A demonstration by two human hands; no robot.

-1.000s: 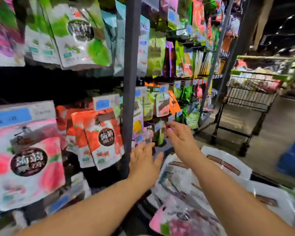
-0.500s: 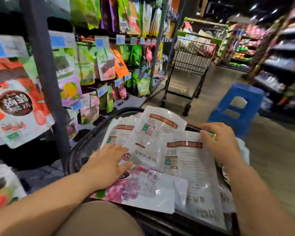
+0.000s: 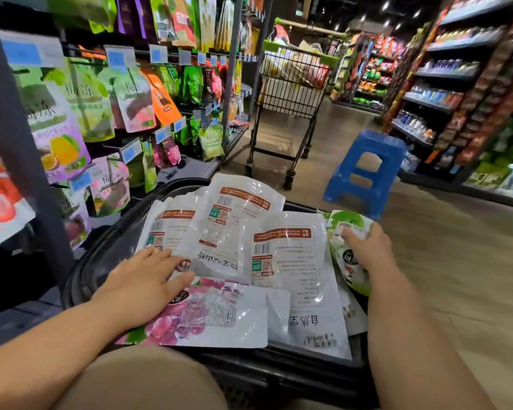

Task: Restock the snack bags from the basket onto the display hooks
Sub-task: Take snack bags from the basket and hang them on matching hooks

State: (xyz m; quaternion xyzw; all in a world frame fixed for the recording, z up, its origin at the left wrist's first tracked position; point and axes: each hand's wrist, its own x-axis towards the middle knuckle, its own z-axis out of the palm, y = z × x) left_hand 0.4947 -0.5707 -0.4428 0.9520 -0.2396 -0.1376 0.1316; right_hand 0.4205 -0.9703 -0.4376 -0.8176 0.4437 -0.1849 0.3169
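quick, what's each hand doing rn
left hand: open, fingers flat on the purple bag.
right hand: closed, gripping the green bag.

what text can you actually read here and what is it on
"梅冻": green hanging bag
"梅冻": pink hanging bag
"自然", upside down, next character unsure: white bag in the basket
Fine print on the basket bags, the green bag and the blue price tags: too small or blurred to read
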